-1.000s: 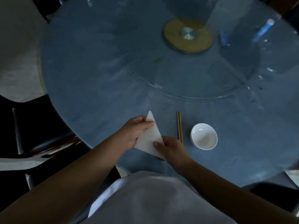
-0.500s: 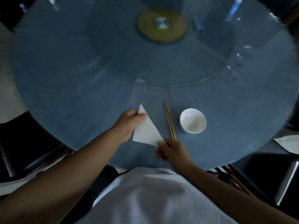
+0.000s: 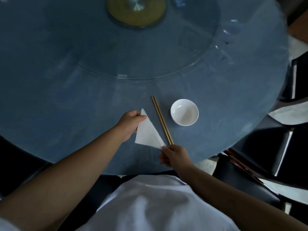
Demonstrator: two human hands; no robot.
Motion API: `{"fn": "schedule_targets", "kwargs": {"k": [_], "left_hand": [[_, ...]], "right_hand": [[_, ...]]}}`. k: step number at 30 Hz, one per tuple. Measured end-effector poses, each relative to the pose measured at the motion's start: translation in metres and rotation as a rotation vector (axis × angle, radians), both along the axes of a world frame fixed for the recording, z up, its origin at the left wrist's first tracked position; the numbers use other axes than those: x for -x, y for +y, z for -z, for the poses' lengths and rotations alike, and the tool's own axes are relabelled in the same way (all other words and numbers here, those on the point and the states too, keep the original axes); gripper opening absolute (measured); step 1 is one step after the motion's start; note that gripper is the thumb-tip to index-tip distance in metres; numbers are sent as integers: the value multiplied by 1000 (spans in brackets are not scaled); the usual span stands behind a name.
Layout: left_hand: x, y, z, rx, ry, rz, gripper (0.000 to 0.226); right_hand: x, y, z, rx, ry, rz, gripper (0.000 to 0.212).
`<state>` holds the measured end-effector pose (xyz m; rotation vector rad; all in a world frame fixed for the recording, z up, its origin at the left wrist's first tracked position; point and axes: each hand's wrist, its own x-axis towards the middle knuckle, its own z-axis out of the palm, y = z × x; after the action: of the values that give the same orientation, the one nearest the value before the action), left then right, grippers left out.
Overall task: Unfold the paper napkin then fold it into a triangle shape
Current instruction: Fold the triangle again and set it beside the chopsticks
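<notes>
A white paper napkin (image 3: 147, 133), folded into a triangle, is held just over the near part of the round blue table (image 3: 66, 97). My left hand (image 3: 130, 124) pinches its far tip between thumb and fingers. My right hand (image 3: 174, 155) pinches its near right corner with the fingertips. The napkin stretches between the two hands, its long edge running alongside the chopsticks.
A pair of wooden chopsticks (image 3: 161, 120) lies right of the napkin, and a small white bowl (image 3: 184, 112) stands beyond them. A glass turntable (image 3: 150, 70) with a brass hub (image 3: 136, 9) fills the table's middle. Dark chairs (image 3: 266, 155) stand at the right.
The view has swung, so the table shifts in frame. My right hand has slid from lying on the napkin's lower edge to pinching only its near right corner. My left hand keeps the tip.
</notes>
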<state>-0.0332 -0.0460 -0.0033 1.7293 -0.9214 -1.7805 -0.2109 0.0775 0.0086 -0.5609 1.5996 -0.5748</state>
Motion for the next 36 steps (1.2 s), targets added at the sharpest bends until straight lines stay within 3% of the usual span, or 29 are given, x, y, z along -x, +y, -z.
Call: {"fn": "schedule_targets", "kwargs": {"k": [10, 14, 24, 36], "left_hand": [[11, -26, 21, 29, -147, 131, 23], [16, -37, 28, 144, -313, 276, 31], [22, -50, 39, 366, -617, 482, 20], [17, -61, 47, 431, -645, 464, 14]], "right_hand": [[-8, -2, 23, -99, -17, 68, 26], [-7, -9, 32, -133, 8, 82, 24], [-7, -23, 51, -214, 22, 154, 20], [-10, -29, 54, -249, 52, 164, 25]]}}
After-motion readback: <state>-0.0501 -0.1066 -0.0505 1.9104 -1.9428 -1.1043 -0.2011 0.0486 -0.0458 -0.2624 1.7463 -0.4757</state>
